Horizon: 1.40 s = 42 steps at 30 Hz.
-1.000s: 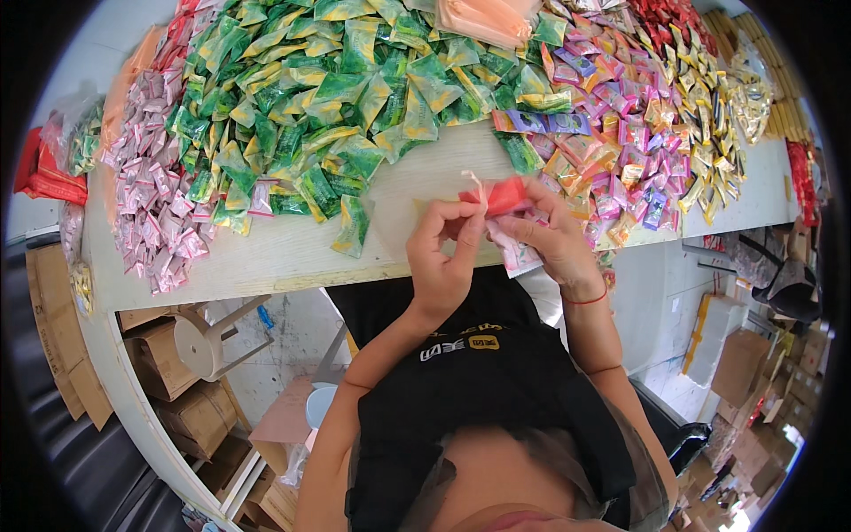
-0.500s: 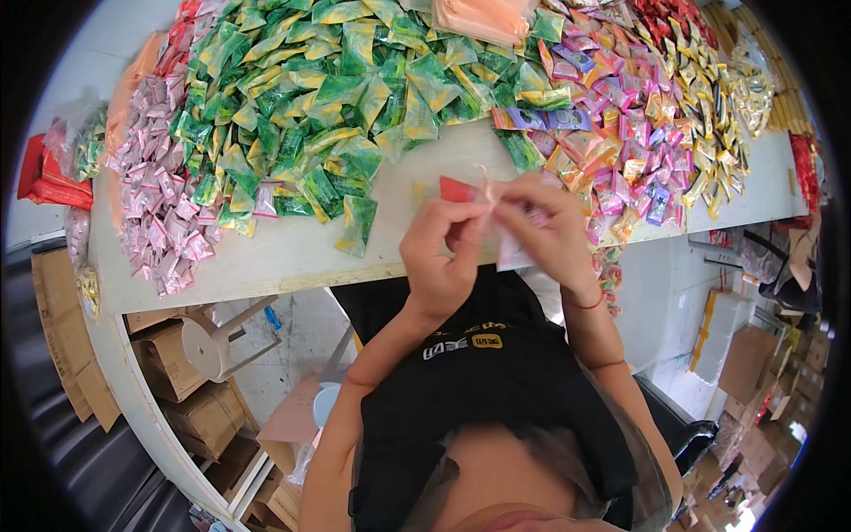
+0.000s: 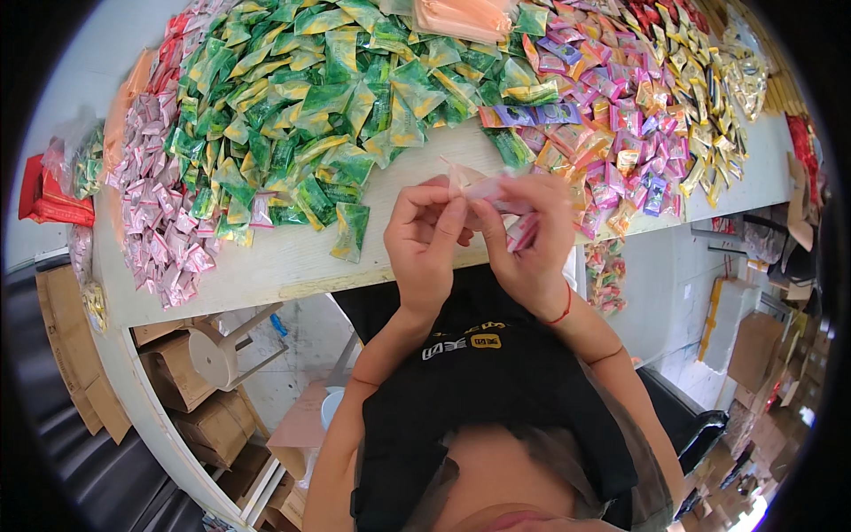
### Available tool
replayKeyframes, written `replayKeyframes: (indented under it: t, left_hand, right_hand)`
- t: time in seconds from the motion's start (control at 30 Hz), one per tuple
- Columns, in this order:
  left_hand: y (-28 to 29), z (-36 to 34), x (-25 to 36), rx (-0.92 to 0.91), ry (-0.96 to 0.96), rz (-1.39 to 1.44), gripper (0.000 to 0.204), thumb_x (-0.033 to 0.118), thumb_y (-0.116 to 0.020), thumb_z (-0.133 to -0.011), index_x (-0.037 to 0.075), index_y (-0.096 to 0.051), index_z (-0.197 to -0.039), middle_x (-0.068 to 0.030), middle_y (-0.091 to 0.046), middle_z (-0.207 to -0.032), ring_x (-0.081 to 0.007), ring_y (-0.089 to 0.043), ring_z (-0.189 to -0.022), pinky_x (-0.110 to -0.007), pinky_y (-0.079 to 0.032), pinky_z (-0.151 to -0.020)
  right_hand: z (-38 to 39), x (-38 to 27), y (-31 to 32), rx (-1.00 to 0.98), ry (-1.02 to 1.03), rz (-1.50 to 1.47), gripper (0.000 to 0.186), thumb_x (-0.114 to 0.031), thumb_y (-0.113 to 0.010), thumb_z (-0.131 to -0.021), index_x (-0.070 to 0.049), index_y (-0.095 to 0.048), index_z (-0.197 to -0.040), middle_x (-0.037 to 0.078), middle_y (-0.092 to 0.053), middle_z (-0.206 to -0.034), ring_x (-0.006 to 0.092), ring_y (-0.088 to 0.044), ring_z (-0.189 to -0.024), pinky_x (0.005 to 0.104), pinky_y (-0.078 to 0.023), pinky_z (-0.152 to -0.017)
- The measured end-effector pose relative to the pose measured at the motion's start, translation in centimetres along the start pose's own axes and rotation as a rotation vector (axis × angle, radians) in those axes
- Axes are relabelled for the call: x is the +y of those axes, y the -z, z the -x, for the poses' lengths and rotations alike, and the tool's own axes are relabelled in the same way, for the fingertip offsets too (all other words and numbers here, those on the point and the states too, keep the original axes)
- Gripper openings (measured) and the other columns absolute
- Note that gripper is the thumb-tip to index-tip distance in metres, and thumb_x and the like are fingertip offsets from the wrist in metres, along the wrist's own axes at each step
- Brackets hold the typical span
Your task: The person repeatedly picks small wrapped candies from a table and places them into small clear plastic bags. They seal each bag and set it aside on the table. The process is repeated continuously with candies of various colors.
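Over the table's near edge, my left hand (image 3: 423, 244) and my right hand (image 3: 534, 244) meet at a small sheer peach pouch (image 3: 462, 177). The left thumb and fingers pinch its mouth, while the right thumb presses close beside it. Several small pink packets (image 3: 523, 232) are tucked in the curled fingers of my right hand, partly hidden. The right fingers are slightly blurred. Just beyond the hands lies a wide heap of green-and-yellow packets (image 3: 355, 111), with one lone green packet (image 3: 351, 232) left of my left hand.
A stack of peach mesh pouches (image 3: 461, 19) lies on the green heap. Pale pink packets (image 3: 168, 230) fill the left end of the white table (image 3: 284, 266). To the right are pink, purple and orange packets (image 3: 620, 133), then gold-and-black ones (image 3: 714, 124). Cardboard boxes (image 3: 213, 426) and a stool (image 3: 215, 356) stand below.
My hands have turned and drawn together around the pouch mouth. A red piece beside my left fingers is now out of sight, and pink packets show in my right hand.
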<state>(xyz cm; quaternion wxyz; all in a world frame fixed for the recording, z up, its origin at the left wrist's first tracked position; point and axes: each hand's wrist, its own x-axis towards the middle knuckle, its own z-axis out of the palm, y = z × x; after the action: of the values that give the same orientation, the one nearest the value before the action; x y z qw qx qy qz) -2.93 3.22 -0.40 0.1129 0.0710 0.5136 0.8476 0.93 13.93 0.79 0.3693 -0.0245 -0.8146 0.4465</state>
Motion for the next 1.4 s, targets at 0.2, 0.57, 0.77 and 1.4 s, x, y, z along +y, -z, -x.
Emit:
replayKeyframes:
  t: [0.2, 0.57, 0.77, 1.4]
  left_hand:
    - [1.9, -0.6, -0.3, -0.007, 0.071, 0.006, 0.010, 0.005, -0.058, -0.088, 0.002, -0.056, -0.097, -0.0042, -0.060, -0.086, -0.0077, -0.051, -0.063, -0.021, -0.040, -0.055]
    - [2.7, -0.5, 0.7, 0.045, 0.063, 0.067, 0.009, 0.004, -0.060, -0.087, 0.002, -0.056, -0.095, -0.0046, -0.062, -0.088, -0.0053, -0.051, -0.065, -0.020, -0.040, -0.055]
    - [2.0, 0.3, 0.6, 0.029, 0.011, -0.001, 0.009, 0.002, -0.058, -0.087, 0.002, -0.056, -0.095, -0.0043, -0.062, -0.087, -0.0058, -0.053, -0.067, -0.019, -0.042, -0.057]
    - [-1.4, 1.2, 1.2, -0.388, 0.096, -0.258, 0.003, -0.001, -0.056, -0.086, 0.000, -0.055, -0.089, -0.0050, -0.054, -0.083, -0.0065, -0.047, -0.060, -0.018, -0.039, -0.053]
  right_hand:
    - [-0.9, -0.2, 1.0, -0.345, -0.062, -0.107, 0.032, -0.001, -0.053, -0.082, 0.000, -0.052, -0.114, 0.014, -0.057, -0.090, 0.0263, -0.058, -0.084, 0.0365, -0.046, -0.069]
    - [-1.9, -0.2, 2.2, -0.081, -0.366, -0.457, 0.019, -0.009, -0.049, -0.086, 0.000, -0.052, -0.103, 0.007, -0.051, -0.085, 0.0111, -0.048, -0.069, 0.0244, -0.040, -0.064]
    - [-0.3, 0.5, -1.0, -0.021, -0.028, -0.237, 0.034, -0.004, -0.074, -0.073, -0.003, -0.056, -0.102, 0.009, -0.057, -0.083, 0.0161, -0.056, -0.066, 0.0264, -0.045, -0.055]
    - [-0.6, 3.2, 3.7, -0.263, -0.252, 0.025, 0.022, -0.006, -0.073, -0.065, -0.005, -0.053, -0.073, 0.004, -0.049, -0.066, 0.0163, -0.050, -0.061, 0.0282, -0.038, -0.052]
